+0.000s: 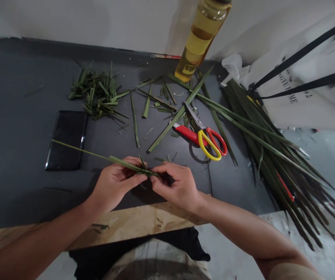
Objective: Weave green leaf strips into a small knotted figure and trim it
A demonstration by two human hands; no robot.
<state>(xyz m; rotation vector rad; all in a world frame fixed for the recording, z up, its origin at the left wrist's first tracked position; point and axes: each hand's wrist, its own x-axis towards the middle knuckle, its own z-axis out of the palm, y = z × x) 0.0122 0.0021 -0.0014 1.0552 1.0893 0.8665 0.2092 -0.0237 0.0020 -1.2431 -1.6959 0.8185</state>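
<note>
A green palm-leaf strip (125, 163), folded or woven at its right end, is held between my two hands above the front of the dark table. My left hand (116, 181) pinches its middle between thumb and fingers. On its right end my right hand (177, 182) closes with thumb and forefinger, hiding the very tip. A thin stem runs from the strip leftward over a black phone (67, 140). Beyond my right hand lie scissors (205, 134) with one yellow and one red handle, on top of a red utility knife (187, 134).
A pile of folded leaf pieces (100, 91) lies at the back left. Loose cut strips (167, 130) are scattered mid-table. A bottle of yellow liquid (199, 42) stands near the wall. Long leaves (260, 147) hang over the right edge beside a white bag (307, 81).
</note>
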